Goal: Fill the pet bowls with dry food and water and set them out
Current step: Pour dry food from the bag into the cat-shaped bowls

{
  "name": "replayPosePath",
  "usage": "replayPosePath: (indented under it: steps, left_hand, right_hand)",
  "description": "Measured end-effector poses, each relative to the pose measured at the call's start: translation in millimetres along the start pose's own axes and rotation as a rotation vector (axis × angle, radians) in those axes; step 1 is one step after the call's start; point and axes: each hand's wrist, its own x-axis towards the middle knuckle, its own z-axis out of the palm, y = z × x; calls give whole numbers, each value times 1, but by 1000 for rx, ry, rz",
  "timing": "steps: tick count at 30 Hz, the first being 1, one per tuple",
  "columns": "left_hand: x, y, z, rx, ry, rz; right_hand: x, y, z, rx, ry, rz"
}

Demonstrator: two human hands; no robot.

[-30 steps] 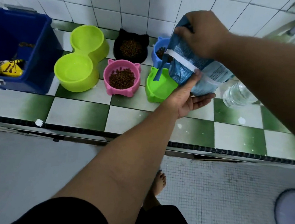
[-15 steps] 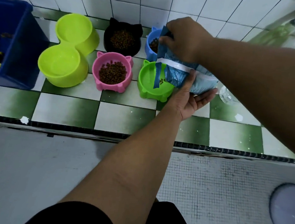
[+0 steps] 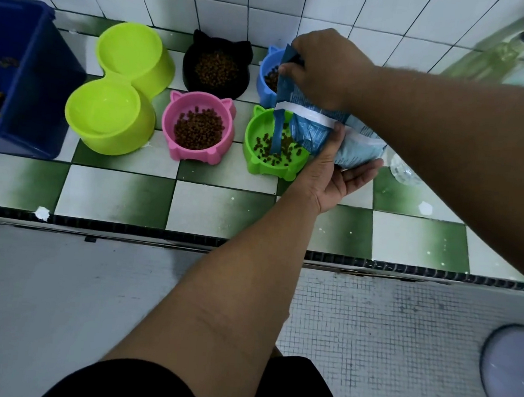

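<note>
A blue pet-food bag (image 3: 314,129) is tilted mouth-down over the green cat-eared bowl (image 3: 255,163), and brown kibble lies scattered in that bowl. My right hand (image 3: 324,68) grips the bag's upper edge. My left hand (image 3: 329,178) supports the bag from below, palm up with fingers straight and the thumb against its side. The pink bowl (image 3: 170,122), black bowl (image 3: 189,67) and small blue bowl (image 3: 264,73) hold kibble. The lime double bowl (image 3: 121,93) holds no kibble.
A dark blue bin (image 3: 34,86) stands at the left end of the green-and-white tiled ledge (image 3: 222,207). A clear water bottle (image 3: 403,173) lies behind my right forearm. A pale round object (image 3: 513,374) sits on the floor at lower right.
The bag has tipped lower over the green bowl and kibble has fallen into it; a second ago that bowl held none. Both hands keep their places on the bag.
</note>
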Motion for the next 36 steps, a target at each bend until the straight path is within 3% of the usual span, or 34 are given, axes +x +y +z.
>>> replayPosePath:
  steps: [36]
  left_hand:
    - [-20,2,3,103,-17,-17]
  right_hand:
    - [-14,4,-3,54,84,18]
